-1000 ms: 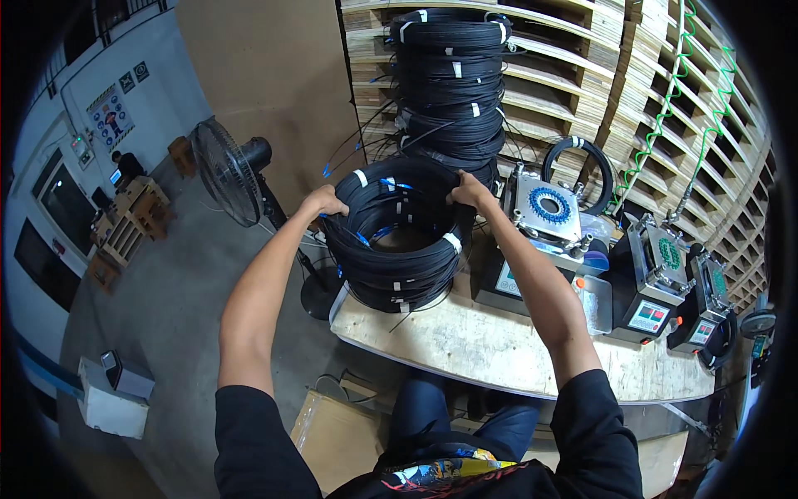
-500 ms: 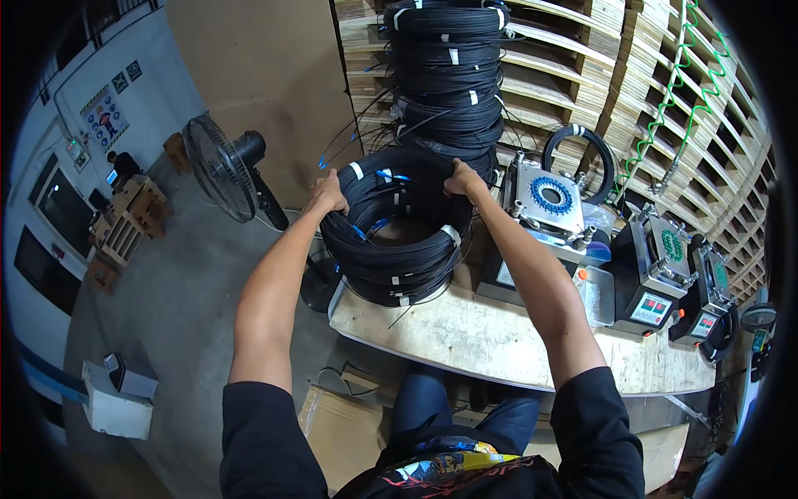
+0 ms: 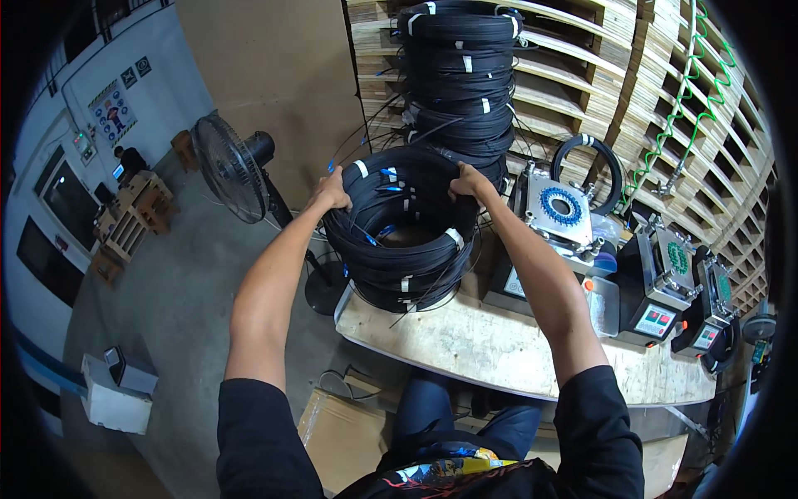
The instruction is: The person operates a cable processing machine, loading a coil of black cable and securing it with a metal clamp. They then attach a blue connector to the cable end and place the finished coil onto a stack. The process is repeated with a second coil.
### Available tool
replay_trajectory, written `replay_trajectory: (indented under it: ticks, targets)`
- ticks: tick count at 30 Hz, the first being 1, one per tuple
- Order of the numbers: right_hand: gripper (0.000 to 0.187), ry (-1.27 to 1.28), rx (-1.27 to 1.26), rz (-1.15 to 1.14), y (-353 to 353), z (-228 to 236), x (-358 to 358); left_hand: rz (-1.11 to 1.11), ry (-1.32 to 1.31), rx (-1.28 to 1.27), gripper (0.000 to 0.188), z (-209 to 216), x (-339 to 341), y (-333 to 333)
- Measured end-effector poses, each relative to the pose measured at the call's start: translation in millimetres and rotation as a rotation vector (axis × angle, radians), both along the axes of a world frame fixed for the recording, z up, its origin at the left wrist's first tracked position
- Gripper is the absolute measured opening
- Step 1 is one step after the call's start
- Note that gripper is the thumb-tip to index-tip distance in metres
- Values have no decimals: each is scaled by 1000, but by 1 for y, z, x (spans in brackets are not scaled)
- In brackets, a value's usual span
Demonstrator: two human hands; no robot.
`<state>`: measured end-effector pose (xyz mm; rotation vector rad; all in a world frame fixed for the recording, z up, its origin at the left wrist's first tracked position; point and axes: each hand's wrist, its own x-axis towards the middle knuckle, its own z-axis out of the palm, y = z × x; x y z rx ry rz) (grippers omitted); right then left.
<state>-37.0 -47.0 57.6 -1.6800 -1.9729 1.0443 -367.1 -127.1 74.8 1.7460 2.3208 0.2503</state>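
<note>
A short stack of black cable coils (image 3: pixel 374 287) stands at the left end of the wooden table, bound with white bands. Blue connectors (image 3: pixel 371 239) show inside the ring. My left hand (image 3: pixel 332 191) is closed over the left rim of the top cable coil (image 3: pixel 378 259), fingers curled around it. Across the ring, my right hand (image 3: pixel 470 182) grips the same coil at its far right rim. Both forearms reach forward on either side of the stack. The undersides of my fingers are partly hidden by the cable.
Behind rises a taller stack of black coils (image 3: pixel 461 87). Several machines with metal top plates (image 3: pixel 559 212) line the right of the table (image 3: pixel 499 349). A single coil (image 3: pixel 616 162) leans near wooden pallets (image 3: pixel 573 50). A black fan (image 3: pixel 229 170) stands at left.
My view has shifted slightly, so the background sits lower and farther right. Both hands keep their hold on the top coil, which looks to have moved little.
</note>
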Motion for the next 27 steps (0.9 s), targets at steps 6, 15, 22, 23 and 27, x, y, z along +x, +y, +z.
replay_trajectory:
  ticks: [6, 15, 22, 23, 27]
  targets:
    - [85, 107, 24, -17, -6, 4, 9, 2, -22, -22, 102, 10, 14, -4]
    - [99, 28, 145, 34, -6, 5, 20, -137, -329, 13, 82, 15, -18, 1]
    - [97, 188, 68, -45, -13, 6, 23, -141, -248, 64, 76, 20, -34, -9]
    - [95, 220, 54, -45, -11, 6, 27, -157, -231, 75, 76, 18, -32, -8]
    - [83, -17, 317, -10, -17, 3, 24, -155, -203, 83, 75, 21, -16, -17]
